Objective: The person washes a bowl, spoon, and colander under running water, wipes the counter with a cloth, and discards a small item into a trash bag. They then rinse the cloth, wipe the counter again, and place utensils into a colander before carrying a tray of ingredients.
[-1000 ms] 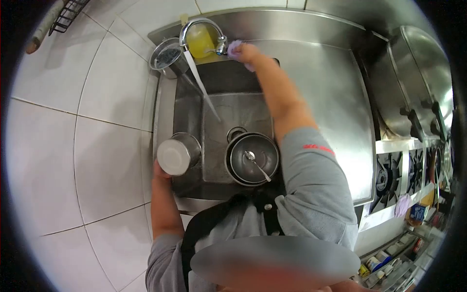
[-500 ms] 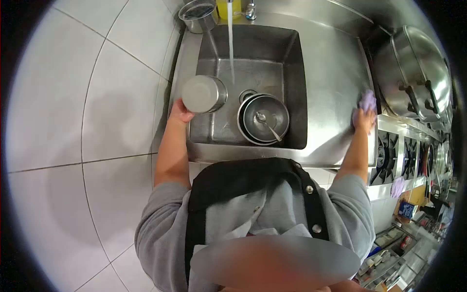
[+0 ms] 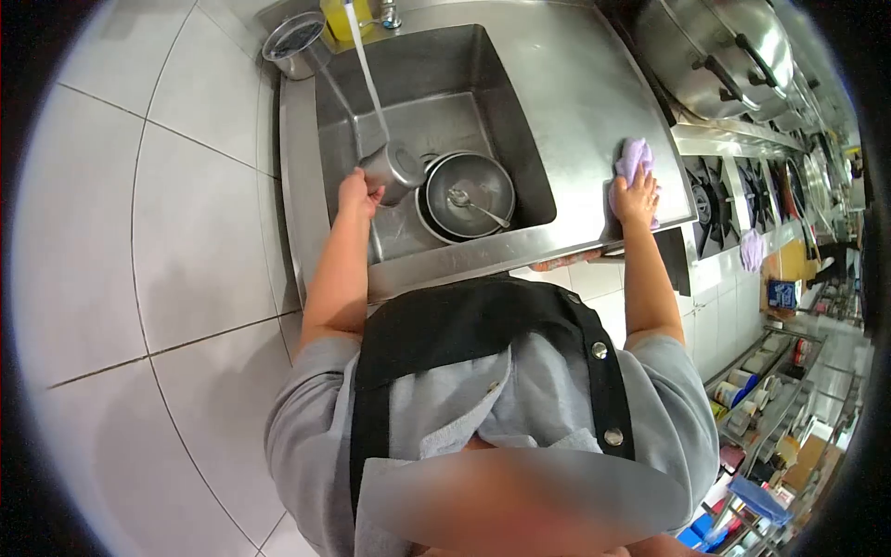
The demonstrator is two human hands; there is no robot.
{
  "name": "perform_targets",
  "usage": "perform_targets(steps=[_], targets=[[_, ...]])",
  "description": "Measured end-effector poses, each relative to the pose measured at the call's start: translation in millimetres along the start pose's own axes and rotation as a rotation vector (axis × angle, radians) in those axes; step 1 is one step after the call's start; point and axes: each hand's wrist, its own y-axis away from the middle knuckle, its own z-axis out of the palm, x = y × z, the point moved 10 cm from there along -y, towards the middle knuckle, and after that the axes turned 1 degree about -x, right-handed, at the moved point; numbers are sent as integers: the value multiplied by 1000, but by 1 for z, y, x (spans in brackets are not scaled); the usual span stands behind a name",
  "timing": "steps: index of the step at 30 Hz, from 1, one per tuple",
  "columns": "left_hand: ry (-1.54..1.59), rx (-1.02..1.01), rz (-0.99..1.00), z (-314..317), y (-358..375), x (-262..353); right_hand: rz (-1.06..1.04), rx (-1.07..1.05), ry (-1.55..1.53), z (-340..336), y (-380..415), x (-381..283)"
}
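My left hand (image 3: 355, 193) grips a small steel cup (image 3: 393, 171) and holds it tilted inside the sink (image 3: 520, 153), right under the stream of water (image 3: 368, 79) from the tap. Beside the cup in the basin sit stacked steel bowls (image 3: 469, 194) with a spoon (image 3: 475, 208) lying in the top one. My right hand (image 3: 633, 195) presses a purple cloth (image 3: 634, 156) flat on the steel counter (image 3: 585, 102) right of the sink, near its front edge.
A steel container (image 3: 294, 43) and a yellow bottle (image 3: 340, 16) stand at the sink's back left corner. Large steel pots (image 3: 715, 46) and gas burners (image 3: 715, 200) lie to the right. White tiled wall (image 3: 139, 204) fills the left. Shelves of supplies (image 3: 770, 390) are at lower right.
My left hand has moved the cup from the sink's left rim into the water stream. My right hand went from the tap to the right counter with the cloth and slid toward the front edge.
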Motion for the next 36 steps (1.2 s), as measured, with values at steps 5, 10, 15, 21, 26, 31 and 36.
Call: perform_targets(steps=[5, 10, 15, 21, 26, 31, 36], targets=[[-84, -44, 171, 46, 18, 18, -6, 34, 23, -3, 2, -6], [-160, -187, 502, 138, 83, 61, -15, 54, 25, -2, 1, -9], [-727, -414, 1471, 285, 207, 63, 0, 79, 12, -10, -2, -8], [-1098, -713, 1820, 371, 261, -11, -14, 82, -38, -14, -5, -9], [-955, -889, 1813, 379, 259, -15, -28, 65, -54, -12, -8, -10], [-701, -385, 1174, 305, 101, 10, -48, 78, -13, -2, -12, -6], [-1138, -411, -288, 175, -44, -214, -64, 96, -2, 0, -15, -10]])
